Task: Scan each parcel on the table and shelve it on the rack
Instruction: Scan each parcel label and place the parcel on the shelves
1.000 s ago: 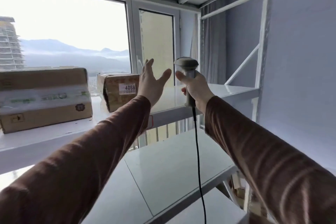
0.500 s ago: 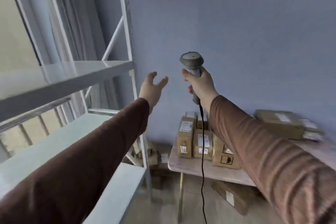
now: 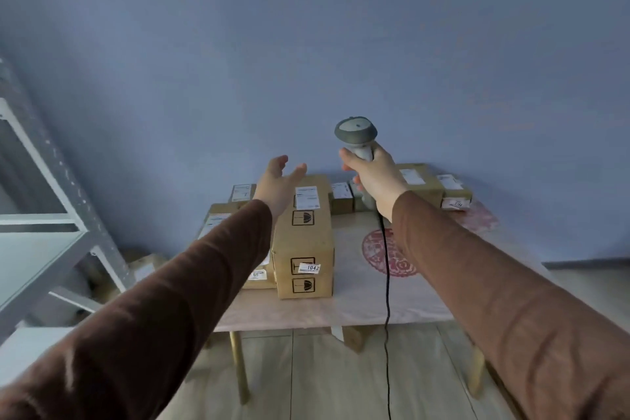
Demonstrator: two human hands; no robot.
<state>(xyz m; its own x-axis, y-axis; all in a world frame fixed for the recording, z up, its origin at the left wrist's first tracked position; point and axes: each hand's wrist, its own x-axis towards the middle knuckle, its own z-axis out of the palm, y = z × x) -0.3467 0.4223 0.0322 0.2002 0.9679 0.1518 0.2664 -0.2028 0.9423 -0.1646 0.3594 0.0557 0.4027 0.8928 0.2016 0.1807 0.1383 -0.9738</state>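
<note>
Tall parcel (image 3: 303,235): a cardboard box marked 1042, standing at the near left part of the table (image 3: 426,297), label on top, lower boxes pressed against its left side.
Other parcels: a small box (image 3: 341,196) and two more cartons (image 3: 421,186) line the far edge by the wall; a flat one marked 65 (image 3: 258,274) sits just left of the tall parcel.
Change: a second ago the view faced the rack shelf with two boxes on it and the window; now it faces the table, with only the rack (image 3: 51,225) frame at the left edge.
Meaning: likely one parcel is shelved and the next pickup is beginning; several remain on the table.
Left hand (image 3: 278,186): empty, fingers spread and loosely extended, hovering above the far end of the tall parcel, apart from it.
Right hand (image 3: 375,181): wrapped around the handle of the barcode scanner (image 3: 356,138), held upright above the table's far middle, its cable (image 3: 387,300) hanging down past the front edge.
Grip to parcel: the tall parcel lies below and just right of the left hand, and left of the scanner.
</note>
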